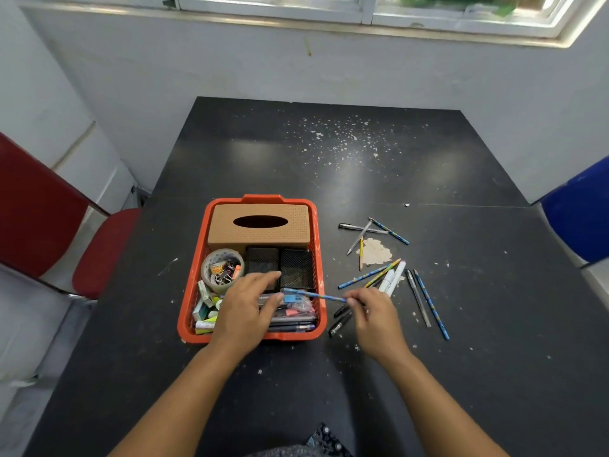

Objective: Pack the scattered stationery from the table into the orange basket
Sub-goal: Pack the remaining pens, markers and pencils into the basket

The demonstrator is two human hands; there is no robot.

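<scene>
- Now your right hand (374, 313) has its grip pinched on one end of a blue pencil (313, 295), which reaches over the orange basket's (191, 291) right rim.
- Your left hand (247, 303) lies flat, fingers straight, over the basket's near half.
- Loose pens and pencils (389, 275) lie right of the basket on the worktop (329, 166).

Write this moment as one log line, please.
right hand: pinches blue pencil | left hand: open over orange basket | pens still on table
</scene>
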